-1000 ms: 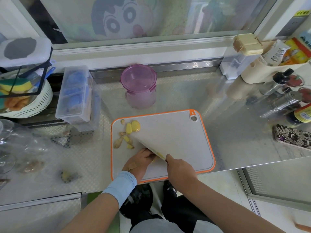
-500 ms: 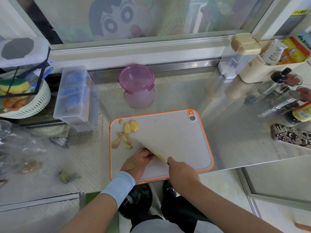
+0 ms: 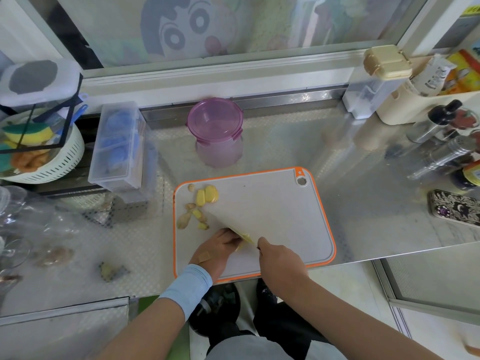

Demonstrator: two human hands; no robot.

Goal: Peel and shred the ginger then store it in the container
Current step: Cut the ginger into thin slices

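On the orange-rimmed grey cutting board [image 3: 272, 203], my left hand [image 3: 218, 249] presses a yellow piece of ginger [image 3: 244, 237] at the board's near left. My right hand [image 3: 281, 261] grips the handle of a knife [image 3: 228, 226] whose pale blade slants up and left over that piece. Several peeled ginger chunks [image 3: 205, 196] and peel scraps lie at the board's far left. The purple-lidded container [image 3: 217, 131] stands shut behind the board.
A clear blue-filled box [image 3: 119, 144] and a white basket [image 3: 52, 162] sit at left. Bottles and shakers [image 3: 446, 141] crowd the right, with a patterned phone [image 3: 454, 206]. A ginger scrap [image 3: 109, 270] lies on the counter left of the board.
My right hand and the knife have shifted slightly; the blade stays over the ginger held by my left hand. The view drifted a little.
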